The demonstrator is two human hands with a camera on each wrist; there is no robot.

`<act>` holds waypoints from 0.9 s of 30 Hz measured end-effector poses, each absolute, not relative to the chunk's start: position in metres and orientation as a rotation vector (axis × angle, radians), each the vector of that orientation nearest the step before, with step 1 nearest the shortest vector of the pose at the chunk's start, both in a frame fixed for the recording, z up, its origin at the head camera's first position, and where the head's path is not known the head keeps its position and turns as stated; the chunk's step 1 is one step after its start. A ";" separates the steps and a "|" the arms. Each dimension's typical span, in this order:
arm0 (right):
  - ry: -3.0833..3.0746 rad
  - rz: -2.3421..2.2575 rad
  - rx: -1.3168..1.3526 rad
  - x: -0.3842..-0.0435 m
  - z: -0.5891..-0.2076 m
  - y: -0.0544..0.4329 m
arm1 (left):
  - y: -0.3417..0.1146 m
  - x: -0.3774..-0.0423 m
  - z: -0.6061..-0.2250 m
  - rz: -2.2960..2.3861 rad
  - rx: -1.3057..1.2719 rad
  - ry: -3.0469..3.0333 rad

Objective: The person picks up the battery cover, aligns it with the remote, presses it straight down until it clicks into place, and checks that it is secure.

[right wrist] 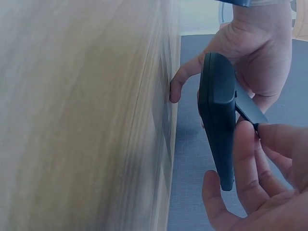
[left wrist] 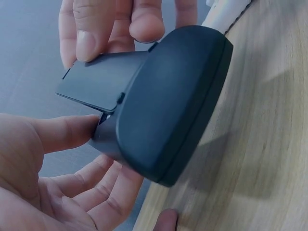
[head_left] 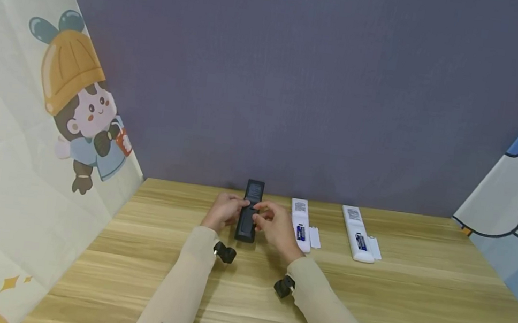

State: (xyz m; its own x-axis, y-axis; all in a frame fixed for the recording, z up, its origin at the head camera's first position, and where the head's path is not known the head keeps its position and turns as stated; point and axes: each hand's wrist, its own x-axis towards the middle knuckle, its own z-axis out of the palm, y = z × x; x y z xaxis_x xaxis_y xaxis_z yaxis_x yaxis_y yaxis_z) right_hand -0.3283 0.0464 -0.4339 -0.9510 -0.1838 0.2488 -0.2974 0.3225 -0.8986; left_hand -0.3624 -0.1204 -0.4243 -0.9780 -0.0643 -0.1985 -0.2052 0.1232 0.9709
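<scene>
A black remote control (head_left: 255, 189) is held back side up above the wooden table. My left hand (head_left: 222, 213) grips it from the left, thumb on the near side and fingers beneath, as the left wrist view shows. Its battery cover (left wrist: 103, 79) stands tilted up at an angle, its lower end still against the body. With thumb and fingertip, my right hand (head_left: 278, 229) pinches the raised edge of this cover. The inside of the battery compartment is mostly hidden behind the cover and the left thumb.
To the right, two white remotes lie back up: a nearer one (head_left: 300, 212) and a farther one (head_left: 353, 219). Blue batteries (head_left: 301, 233) show in their compartments. Beside each lies a white cover (head_left: 315, 237). A dark panel (head_left: 295, 106) rises behind the table (head_left: 242, 294).
</scene>
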 end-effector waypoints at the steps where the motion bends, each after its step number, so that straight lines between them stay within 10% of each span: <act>1: -2.473 1.714 0.451 -0.329 -0.434 0.046 | -0.120 -0.363 -0.424 1.992 -0.274 2.270; 27: -2.584 1.526 0.503 -0.331 -0.439 0.047 | -0.121 -0.361 -0.423 2.002 -0.274 2.250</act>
